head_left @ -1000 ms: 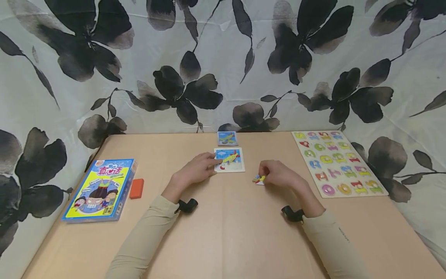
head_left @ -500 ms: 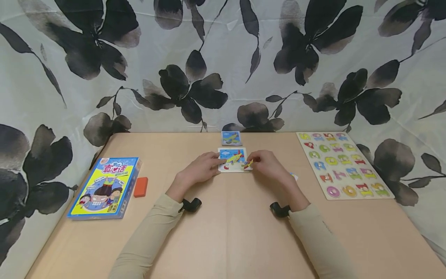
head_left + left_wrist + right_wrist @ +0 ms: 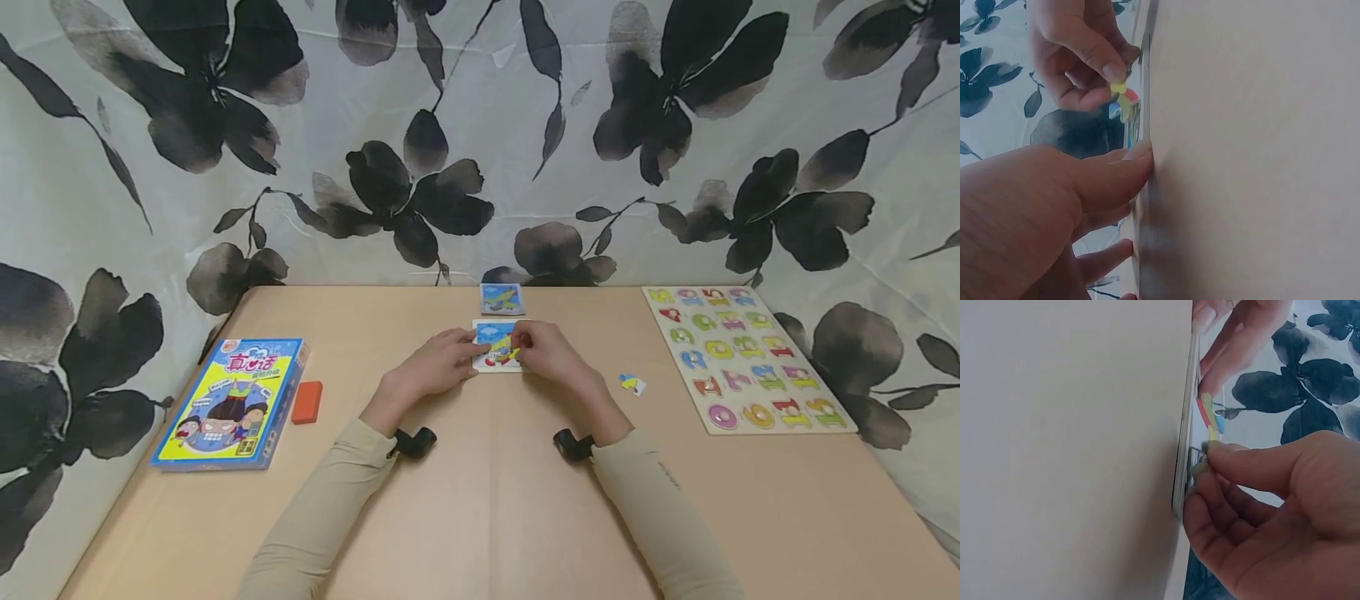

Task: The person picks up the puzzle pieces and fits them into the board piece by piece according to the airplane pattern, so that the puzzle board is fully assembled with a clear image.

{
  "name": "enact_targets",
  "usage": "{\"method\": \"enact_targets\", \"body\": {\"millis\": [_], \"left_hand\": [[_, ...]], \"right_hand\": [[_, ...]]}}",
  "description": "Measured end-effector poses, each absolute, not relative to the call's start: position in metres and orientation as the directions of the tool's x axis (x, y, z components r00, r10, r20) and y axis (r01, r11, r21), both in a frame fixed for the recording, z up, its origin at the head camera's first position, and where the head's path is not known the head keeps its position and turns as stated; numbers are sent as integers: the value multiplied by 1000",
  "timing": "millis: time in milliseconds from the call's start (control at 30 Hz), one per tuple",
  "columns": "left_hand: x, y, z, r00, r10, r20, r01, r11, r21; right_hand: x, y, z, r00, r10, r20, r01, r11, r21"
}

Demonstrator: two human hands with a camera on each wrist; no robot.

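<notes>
A small puzzle board (image 3: 489,330) with a blue picture and white frame lies flat at the table's far middle. My left hand (image 3: 435,362) rests at its left edge, fingers fairly straight, with one finger reaching onto the picture. Over the board's right part, my right hand (image 3: 551,354) pinches a small yellow, red and blue puzzle piece (image 3: 1205,412) between thumb and fingers. In the left wrist view this piece (image 3: 1124,100) stands tilted just above the board; whether it touches cannot be told. My right fingers hide the board's right side.
Behind the board sits a small card (image 3: 502,300) with a similar picture. More loose pieces (image 3: 632,383) lie to the right, near a large sticker sheet (image 3: 738,354). At left are a blue-yellow box (image 3: 232,408) and an orange block (image 3: 307,402).
My right hand has picked up a piece on the right and carried it left to the board, leaving other pieces behind. The left hand stays at the board's edge. The head view has shifted slightly.
</notes>
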State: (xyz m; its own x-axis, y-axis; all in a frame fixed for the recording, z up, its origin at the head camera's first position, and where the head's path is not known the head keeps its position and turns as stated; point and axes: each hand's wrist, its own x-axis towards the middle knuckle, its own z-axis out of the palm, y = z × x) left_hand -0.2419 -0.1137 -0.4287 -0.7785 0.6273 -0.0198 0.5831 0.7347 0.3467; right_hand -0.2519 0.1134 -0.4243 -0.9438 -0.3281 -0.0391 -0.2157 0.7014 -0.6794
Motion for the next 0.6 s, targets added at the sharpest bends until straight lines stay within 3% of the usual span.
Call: {"method": "enact_targets", "body": {"millis": [600], "left_hand": [[-242, -114, -429, -787, 617, -15, 576, 743, 341]], "right_hand": [[-253, 98, -427, -930, -363, -61, -265, 775, -574]]}}
